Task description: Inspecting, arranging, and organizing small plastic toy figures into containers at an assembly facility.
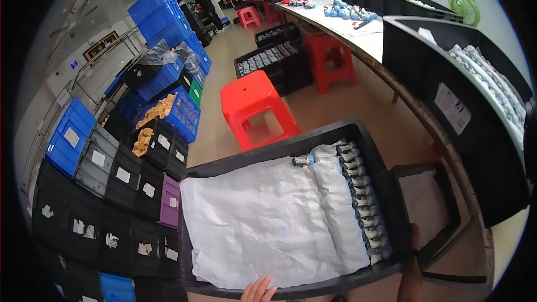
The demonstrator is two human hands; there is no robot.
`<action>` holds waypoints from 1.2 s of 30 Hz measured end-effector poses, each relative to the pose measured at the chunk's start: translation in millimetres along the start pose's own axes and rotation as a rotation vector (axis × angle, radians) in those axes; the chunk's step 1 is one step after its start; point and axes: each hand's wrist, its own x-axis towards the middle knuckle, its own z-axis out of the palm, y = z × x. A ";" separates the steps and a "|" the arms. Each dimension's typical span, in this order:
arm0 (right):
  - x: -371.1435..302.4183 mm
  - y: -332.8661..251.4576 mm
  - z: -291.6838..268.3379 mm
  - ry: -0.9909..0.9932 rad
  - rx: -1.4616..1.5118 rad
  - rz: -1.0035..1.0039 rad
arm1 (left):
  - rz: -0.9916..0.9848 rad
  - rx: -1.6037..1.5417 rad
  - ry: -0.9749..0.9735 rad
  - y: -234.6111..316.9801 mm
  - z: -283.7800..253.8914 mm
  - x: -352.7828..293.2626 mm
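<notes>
Left hand [258, 289]: at the middle of the near rim of a black plastic tray [379, 170], fingers lying over the edge at the border of a thin white sheet [260, 221]. Thumb out of sight; cannot tell whether the grip is clenched on the rim or merely resting.

Right hand [414, 237]: outside the right wall, toward the near corner, mostly hidden in shadow; state of grip cannot be told. No figurine visible in either hand.

Key relation: a row of blue-headed figurines [366, 211] lies just across the wall from the right hand, clearly nearer to it than to the left. The row runs far to near along the tray's right side; each piece lies roughly crosswise, blue head to the right.

Lone figurine [304, 161]: on the sheet near the far wall, left of the row's far end; long axis left-right, head right. Lies ahead and slightly right of the left hand, ahead and left of the right; neither is plainly nearer.

Farther out: red stool [254, 103] beyond the tray; worktop [366, 32] at far right.
</notes>
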 end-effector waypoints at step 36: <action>-326.9 -63.4 -236.5 0.238 0.309 0.336 | -0.106 -0.506 0.002 -65.2 -145.9 -129.9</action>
